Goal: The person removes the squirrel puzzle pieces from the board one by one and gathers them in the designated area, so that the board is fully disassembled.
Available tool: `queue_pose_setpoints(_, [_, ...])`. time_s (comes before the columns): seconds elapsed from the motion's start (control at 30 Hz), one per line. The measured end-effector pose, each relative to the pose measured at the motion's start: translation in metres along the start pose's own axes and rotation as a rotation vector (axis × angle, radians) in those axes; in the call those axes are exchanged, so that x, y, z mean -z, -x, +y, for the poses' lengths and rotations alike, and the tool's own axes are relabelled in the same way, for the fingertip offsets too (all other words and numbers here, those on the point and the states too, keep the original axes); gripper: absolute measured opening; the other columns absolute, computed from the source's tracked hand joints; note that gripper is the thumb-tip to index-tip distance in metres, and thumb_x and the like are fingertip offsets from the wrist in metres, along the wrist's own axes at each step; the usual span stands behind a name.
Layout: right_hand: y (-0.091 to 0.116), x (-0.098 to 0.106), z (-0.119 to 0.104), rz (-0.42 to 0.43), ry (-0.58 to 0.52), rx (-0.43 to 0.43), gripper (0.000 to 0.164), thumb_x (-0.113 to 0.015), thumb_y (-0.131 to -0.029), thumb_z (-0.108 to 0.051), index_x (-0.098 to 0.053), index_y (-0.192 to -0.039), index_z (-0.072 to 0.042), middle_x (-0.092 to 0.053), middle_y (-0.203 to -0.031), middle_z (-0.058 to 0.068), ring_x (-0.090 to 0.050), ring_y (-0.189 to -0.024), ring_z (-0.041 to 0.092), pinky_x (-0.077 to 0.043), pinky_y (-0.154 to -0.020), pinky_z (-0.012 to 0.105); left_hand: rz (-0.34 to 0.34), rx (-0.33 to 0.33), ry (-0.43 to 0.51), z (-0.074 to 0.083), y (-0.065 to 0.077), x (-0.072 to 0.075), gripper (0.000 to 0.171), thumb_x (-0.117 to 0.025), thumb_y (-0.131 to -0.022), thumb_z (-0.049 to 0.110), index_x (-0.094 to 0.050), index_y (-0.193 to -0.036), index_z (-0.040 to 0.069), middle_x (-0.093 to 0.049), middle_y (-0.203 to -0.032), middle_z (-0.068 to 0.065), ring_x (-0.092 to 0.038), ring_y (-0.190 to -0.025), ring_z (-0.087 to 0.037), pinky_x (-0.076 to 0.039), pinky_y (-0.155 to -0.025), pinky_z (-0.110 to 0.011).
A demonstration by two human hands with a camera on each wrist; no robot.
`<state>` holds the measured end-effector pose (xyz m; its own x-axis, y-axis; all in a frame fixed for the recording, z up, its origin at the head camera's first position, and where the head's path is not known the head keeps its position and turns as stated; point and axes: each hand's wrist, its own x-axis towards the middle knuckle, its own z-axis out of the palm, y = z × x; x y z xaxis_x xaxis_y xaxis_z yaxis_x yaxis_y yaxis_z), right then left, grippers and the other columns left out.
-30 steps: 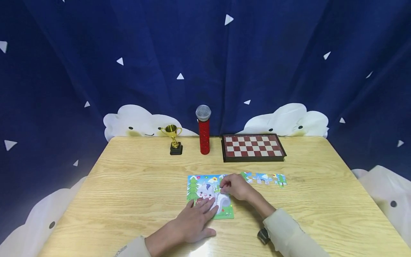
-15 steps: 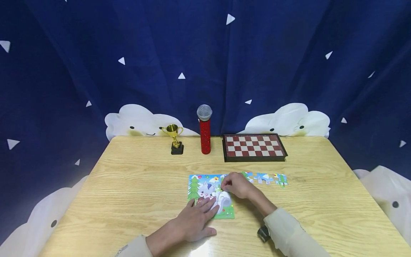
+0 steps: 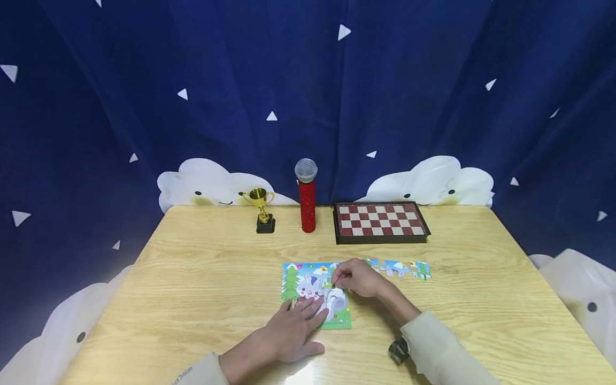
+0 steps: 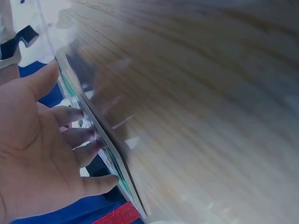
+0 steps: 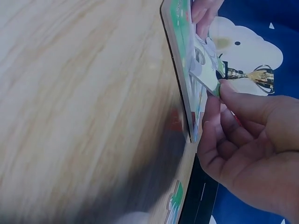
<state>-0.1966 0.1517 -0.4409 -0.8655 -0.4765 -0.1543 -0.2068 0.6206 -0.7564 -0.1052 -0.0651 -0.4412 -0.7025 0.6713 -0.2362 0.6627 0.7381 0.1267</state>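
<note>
A jigsaw puzzle (image 3: 291, 283) with a squirrel picture lies in front of me on the table. My left hand (image 3: 291, 332) rests on its lower part with the fingers spread, covering some of the picture. At the right side of the puzzle, my right hand (image 3: 362, 278) pinches a puzzle piece between thumb and forefinger. The right wrist view shows this piece (image 5: 204, 67), white and grey with some green, tilted up at an angle from the puzzle surface. In the left wrist view the left fingers (image 4: 84, 154) lie over the puzzle's edge.
Several loose puzzle pieces (image 3: 395, 268) lie in a row to the right of the puzzle. Farther back stand a gold trophy (image 3: 260, 206), a red microphone (image 3: 308, 206) and a checkered board (image 3: 380, 220). A dark object (image 3: 398, 351) sits by the right sleeve.
The piece at my right fingertips has tilted up from the puzzle. My right forearm has shifted slightly to the right, while my left hand stays in place.
</note>
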Motion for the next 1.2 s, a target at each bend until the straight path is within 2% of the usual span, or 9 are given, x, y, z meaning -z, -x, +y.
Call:
queue_pose_setpoints(0.27, [0.005, 0.002, -0.003, 0.012, -0.001, 0.014, 0.011, -0.06, -0.089, 0.001, -0.068, -0.085, -0.006, -0.067, -0.078, 0.005, -0.053, -0.061, 0.013, -0.043, -0.052, 0.02, -0.012, 0.002, 0.002, 0.001, 0.0, 0.001, 0.07, -0.041, -0.092, 0.061, -0.029, -0.15, 0.023, -0.021, -0.159, 0.0, -0.027, -0.145, -0.021, -0.032, -0.109, -0.055])
queue_pose_setpoints(0.37, [0.007, 0.006, -0.003, 0.032, -0.006, 0.007, 0.011, -0.06, -0.089, 0.0, -0.068, -0.086, -0.007, -0.066, -0.079, 0.004, -0.056, -0.065, 0.015, -0.046, -0.056, 0.021, -0.019, 0.004, 0.007, 0.0, -0.001, 0.001, 0.071, -0.04, -0.092, 0.061, -0.028, -0.15, 0.023, -0.02, -0.159, -0.001, -0.026, -0.145, -0.021, -0.031, -0.11, -0.055])
queue_pose_setpoints(0.57, [0.016, 0.021, 0.002, 0.061, 0.025, 0.013, 0.011, -0.06, -0.09, -0.004, -0.068, -0.086, -0.01, -0.066, -0.08, 0.0, -0.057, -0.074, 0.011, -0.048, -0.066, 0.023, -0.029, 0.0, 0.02, 0.0, -0.002, 0.001, 0.071, -0.041, -0.092, 0.061, -0.029, -0.15, 0.022, -0.021, -0.159, -0.002, -0.026, -0.145, -0.022, -0.03, -0.112, -0.052])
queue_pose_setpoints(0.77, [0.03, 0.039, 0.017, 0.08, 0.051, 0.006, 0.01, -0.06, -0.09, -0.004, -0.068, -0.086, -0.009, -0.066, -0.08, 0.0, -0.057, -0.074, 0.012, -0.047, -0.065, 0.023, -0.023, -0.026, 0.004, 0.001, -0.001, 0.002, 0.071, -0.041, -0.092, 0.06, -0.03, -0.15, 0.02, -0.023, -0.158, -0.004, -0.026, -0.145, -0.022, -0.029, -0.114, -0.045])
queue_pose_setpoints(0.97, [0.049, 0.054, 0.033, 0.095, 0.046, -0.031, 0.01, -0.058, -0.091, -0.003, -0.067, -0.088, -0.006, -0.065, -0.082, 0.003, -0.057, -0.075, 0.017, -0.045, -0.061, 0.022, -0.014, -0.03, 0.017, 0.0, 0.0, 0.001, 0.071, -0.042, -0.092, 0.059, -0.03, -0.15, 0.02, -0.024, -0.158, -0.004, -0.027, -0.145, -0.024, -0.03, -0.113, -0.049])
queue_pose_setpoints(1.2, [0.072, 0.073, 0.053, 0.099, 0.049, -0.063, 0.012, -0.056, -0.091, -0.001, -0.067, -0.089, -0.004, -0.067, -0.085, 0.005, -0.054, -0.073, 0.013, -0.045, -0.059, 0.021, 0.005, -0.032, 0.021, 0.0, 0.001, -0.001, 0.071, -0.043, -0.092, 0.059, -0.031, -0.149, 0.019, -0.025, -0.158, -0.004, -0.028, -0.144, -0.024, -0.031, -0.112, -0.051])
